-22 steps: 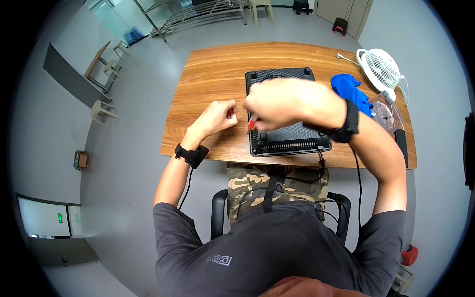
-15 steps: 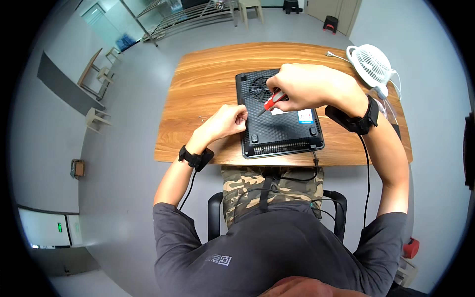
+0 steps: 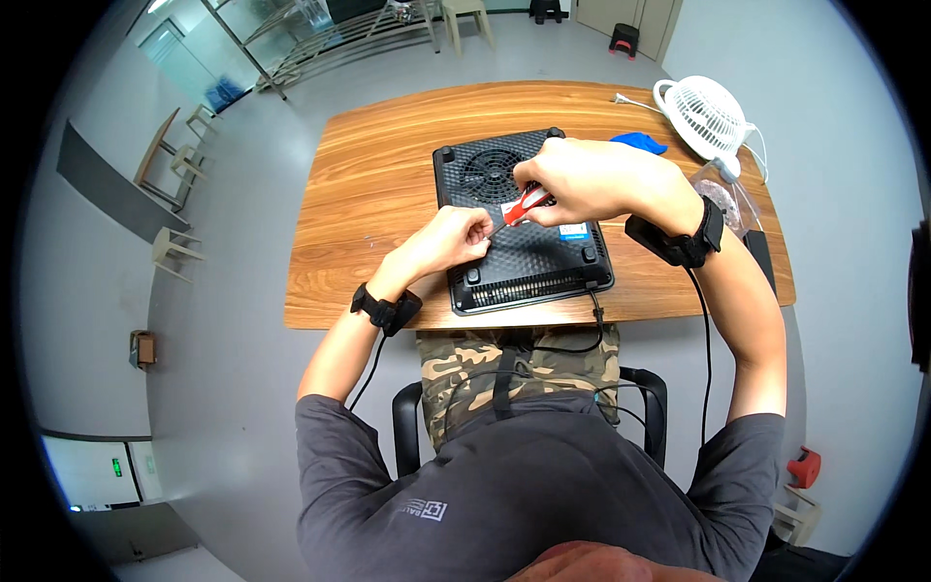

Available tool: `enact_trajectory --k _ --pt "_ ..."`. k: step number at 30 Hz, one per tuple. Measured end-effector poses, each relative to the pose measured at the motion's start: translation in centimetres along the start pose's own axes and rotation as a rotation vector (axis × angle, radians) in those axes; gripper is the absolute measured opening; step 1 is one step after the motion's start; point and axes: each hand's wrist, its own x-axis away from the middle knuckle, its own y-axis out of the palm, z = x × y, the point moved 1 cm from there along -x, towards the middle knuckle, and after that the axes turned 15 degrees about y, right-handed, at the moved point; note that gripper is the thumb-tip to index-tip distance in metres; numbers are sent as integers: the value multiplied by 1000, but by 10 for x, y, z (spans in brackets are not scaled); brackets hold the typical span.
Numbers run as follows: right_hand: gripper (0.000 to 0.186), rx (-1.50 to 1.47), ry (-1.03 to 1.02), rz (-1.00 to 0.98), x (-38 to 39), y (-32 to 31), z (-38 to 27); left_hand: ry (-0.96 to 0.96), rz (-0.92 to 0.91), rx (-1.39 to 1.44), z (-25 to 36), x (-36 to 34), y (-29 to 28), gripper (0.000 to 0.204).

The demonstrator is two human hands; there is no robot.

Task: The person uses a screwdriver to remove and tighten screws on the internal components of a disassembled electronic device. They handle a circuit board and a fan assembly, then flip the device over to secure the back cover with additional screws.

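A black induction cooktop (image 3: 529, 254) lies bottom up on the wooden table, its round fan grille and stubby feet facing me. My right hand (image 3: 561, 184) is closed around the red handle of a screwdriver (image 3: 524, 208), whose shaft slants down to the left. The tip comes down at my left fingertips, by the cooktop's left side. There, my left hand (image 3: 461, 236) has its fingers pinched together over the casing; whatever they hold is too small or hidden to name. A label, partly behind my right hand, sits on the casing.
On the table's (image 3: 364, 184) far right stands a white fan (image 3: 703, 114). A blue item (image 3: 640, 144) and a clear plastic bag (image 3: 725, 194) lie beyond my right forearm. Tiny pieces lie left of the cooktop. A black cord (image 3: 598, 315) runs off the front edge.
The screwdriver tip has moved left and nearer, from bare casing to my left fingertips. My left hand now reaches further over the cooktop. The whole view has shifted slightly, and the blue item now shows.
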Motion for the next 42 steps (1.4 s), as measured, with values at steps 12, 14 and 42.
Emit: enact_trajectory --k 12,14,42 --pt "32 -3 34 -3 2 3 9 46 20 28 5 -9 6 17" --pt "33 -8 38 -8 3 4 12 78 41 24 12 -12 6 17" --pt "36 -21 72 16 11 -2 20 129 86 17 10 -8 9 21"
